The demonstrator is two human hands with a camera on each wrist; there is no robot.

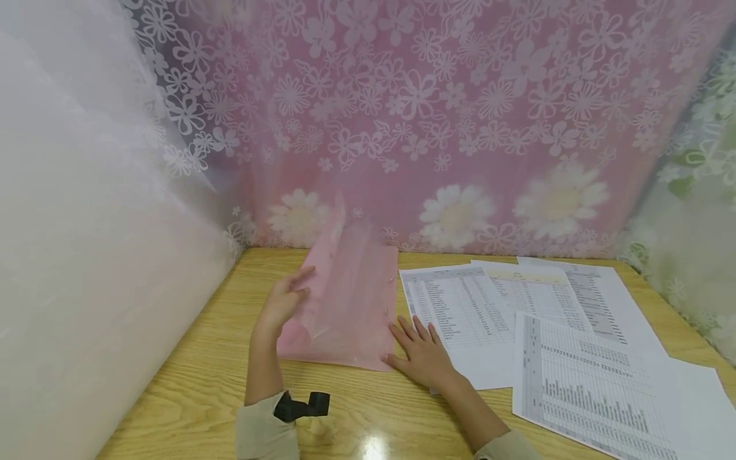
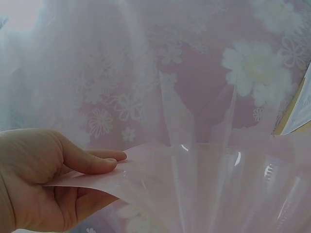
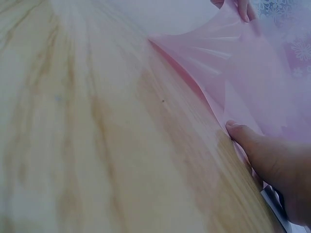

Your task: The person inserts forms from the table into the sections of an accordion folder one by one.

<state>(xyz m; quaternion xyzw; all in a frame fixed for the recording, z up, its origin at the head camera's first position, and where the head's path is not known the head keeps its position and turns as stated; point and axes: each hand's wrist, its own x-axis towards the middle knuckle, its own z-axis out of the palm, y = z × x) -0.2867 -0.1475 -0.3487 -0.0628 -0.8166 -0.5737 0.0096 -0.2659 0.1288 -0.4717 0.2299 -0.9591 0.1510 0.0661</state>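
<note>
A translucent pink plastic folder [image 1: 362, 300] lies on the wooden table, its left side lifted and curving upward. My left hand [image 1: 279, 308] pinches that raised side; in the left wrist view the sheet [image 2: 146, 174] runs between the thumb and fingers of the hand [image 2: 43, 177]. Fingers spread, my right hand [image 1: 425, 358] rests at the folder's lower right edge, beside a printed sheet [image 1: 454, 306]. The right wrist view shows the thumb of the right hand [image 3: 279, 162] touching the pink folder [image 3: 233, 63]; its other fingers are mostly hidden there.
To the right, several printed sheets overlap, one with a bar chart [image 1: 592, 383] in front. A wooden table [image 1: 201, 377] carries everything. Flower-patterned pink sheeting [image 1: 379, 128] hangs behind, with a pale sheet [image 1: 86, 223] at left. A black strap [image 1: 301, 406] is on the left sleeve.
</note>
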